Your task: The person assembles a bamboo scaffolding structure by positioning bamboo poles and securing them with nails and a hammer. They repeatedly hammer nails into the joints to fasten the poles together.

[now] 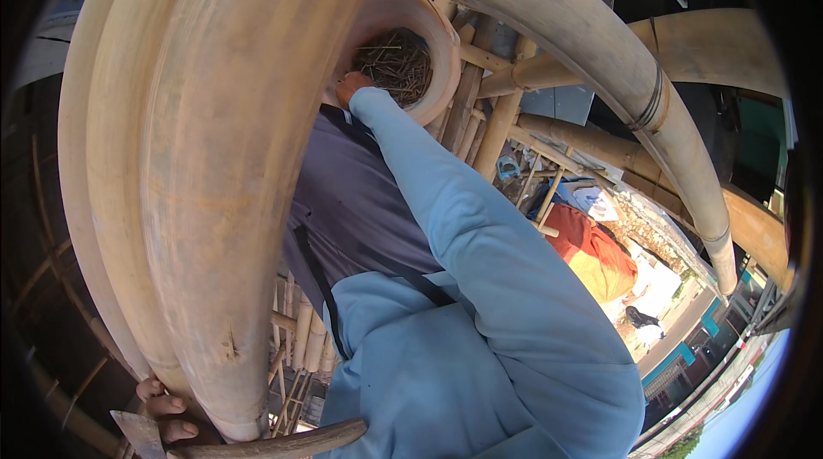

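- At the mouth of the clay pot [437, 39], the right hand [350, 84], orange-gloved on a light blue sleeve, reaches toward the nails [396, 63] inside; its grip cannot be told.
- Far below the pot, the left hand [165, 408] curls bare fingers around a wooden tool handle [274, 442].
- Thick bamboo poles [214, 185] rise left of the pot.

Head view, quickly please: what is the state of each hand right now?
Left hand: fingers curled by the bamboo poles; grip cannot be told.
Right hand: gloved, reaching into the pot of nails; open or closed cannot be told.
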A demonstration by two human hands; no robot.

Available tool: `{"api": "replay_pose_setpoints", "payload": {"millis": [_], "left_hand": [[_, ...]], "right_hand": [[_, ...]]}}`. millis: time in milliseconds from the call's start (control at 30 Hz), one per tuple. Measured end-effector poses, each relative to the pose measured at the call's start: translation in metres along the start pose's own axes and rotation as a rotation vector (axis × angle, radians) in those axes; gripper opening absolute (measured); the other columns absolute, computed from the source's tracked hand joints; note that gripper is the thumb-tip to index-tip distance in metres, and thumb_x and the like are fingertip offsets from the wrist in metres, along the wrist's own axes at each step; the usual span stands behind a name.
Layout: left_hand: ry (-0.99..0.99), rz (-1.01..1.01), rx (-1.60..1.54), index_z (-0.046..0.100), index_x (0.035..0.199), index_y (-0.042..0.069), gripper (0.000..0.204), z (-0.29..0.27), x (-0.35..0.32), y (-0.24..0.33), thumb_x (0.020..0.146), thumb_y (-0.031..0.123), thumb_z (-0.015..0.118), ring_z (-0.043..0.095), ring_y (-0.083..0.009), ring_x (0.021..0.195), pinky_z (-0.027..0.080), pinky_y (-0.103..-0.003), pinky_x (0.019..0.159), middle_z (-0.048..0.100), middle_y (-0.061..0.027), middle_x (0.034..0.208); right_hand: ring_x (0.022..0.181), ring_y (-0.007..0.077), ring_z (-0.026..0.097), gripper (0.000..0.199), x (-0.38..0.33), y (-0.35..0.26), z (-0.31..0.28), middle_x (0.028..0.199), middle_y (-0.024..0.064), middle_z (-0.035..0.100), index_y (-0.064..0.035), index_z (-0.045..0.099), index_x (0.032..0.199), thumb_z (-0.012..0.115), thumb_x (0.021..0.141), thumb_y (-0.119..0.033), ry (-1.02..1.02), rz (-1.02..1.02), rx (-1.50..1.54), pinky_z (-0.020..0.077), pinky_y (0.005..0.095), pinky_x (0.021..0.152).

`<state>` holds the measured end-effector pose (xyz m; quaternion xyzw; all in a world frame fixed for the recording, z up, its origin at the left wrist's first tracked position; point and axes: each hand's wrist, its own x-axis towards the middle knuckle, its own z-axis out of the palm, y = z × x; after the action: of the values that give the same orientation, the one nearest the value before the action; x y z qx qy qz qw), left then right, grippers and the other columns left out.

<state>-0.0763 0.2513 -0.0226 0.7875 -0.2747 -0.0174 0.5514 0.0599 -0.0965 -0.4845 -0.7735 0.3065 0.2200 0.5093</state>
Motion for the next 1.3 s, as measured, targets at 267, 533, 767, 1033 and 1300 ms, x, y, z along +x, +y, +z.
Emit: {"api": "replay_pose_setpoints", "payload": {"millis": [267,533,767,1033,1300], "left_hand": [[0.05,-0.002,0.005,0.062,0.093,0.011,0.032,0.004,-0.008,0.007,0.092,0.038,0.046,0.042,-0.0363,0.122,0.022,-0.058,0.115,0.06,-0.0155,0.106],[0.103,0.013,0.006,0.061,0.09,0.01,0.032,0.009,-0.018,0.021,0.091,0.037,0.045,0.043,-0.0362,0.119,0.023,-0.057,0.114,0.06,-0.0163,0.103],[0.144,-0.02,-0.007,0.059,0.088,0.009,0.032,0.015,-0.023,0.026,0.091,0.036,0.045,0.043,-0.0361,0.117,0.023,-0.056,0.113,0.06,-0.017,0.101],[0.069,0.078,0.005,0.058,0.087,0.009,0.031,0.002,-0.02,0.022,0.091,0.037,0.046,0.045,-0.0322,0.112,0.024,-0.055,0.111,0.059,-0.0142,0.094],[0.133,0.024,0.04,0.058,0.088,0.009,0.032,0.009,-0.021,0.022,0.091,0.038,0.046,0.045,-0.0319,0.112,0.024,-0.055,0.111,0.06,-0.0136,0.095]], "right_hand": [[0.107,0.0327,0.072,0.021,0.085,0.048,-0.127,0.116,0.0169,0.074,-0.0053,0.079,0.1,0.064,0.088,-0.013,0.159,-0.254,-0.746,0.0586,0.0422,0.092],[0.111,0.0365,0.07,0.036,0.118,0.078,-0.103,0.124,0.0215,0.071,-0.0013,0.07,0.126,0.058,0.095,-0.015,-0.108,-0.114,-0.973,0.0588,0.0438,0.093],[0.126,0.0376,0.063,0.041,0.094,0.098,-0.071,0.135,0.0214,0.065,-0.0053,0.067,0.131,0.054,0.094,-0.014,-0.332,-0.133,-0.804,0.0544,0.0446,0.099],[0.127,0.0385,0.061,0.039,0.036,0.079,-0.107,0.141,0.0191,0.061,-0.0085,0.067,0.131,0.049,0.098,-0.019,-0.358,-0.03,-0.395,0.0518,0.0481,0.104],[0.129,0.0391,0.059,0.039,0.058,0.051,-0.107,0.147,0.016,0.057,-0.0138,0.064,0.134,0.043,0.102,-0.024,0.137,-0.174,-0.539,0.0488,0.0517,0.109]]}}
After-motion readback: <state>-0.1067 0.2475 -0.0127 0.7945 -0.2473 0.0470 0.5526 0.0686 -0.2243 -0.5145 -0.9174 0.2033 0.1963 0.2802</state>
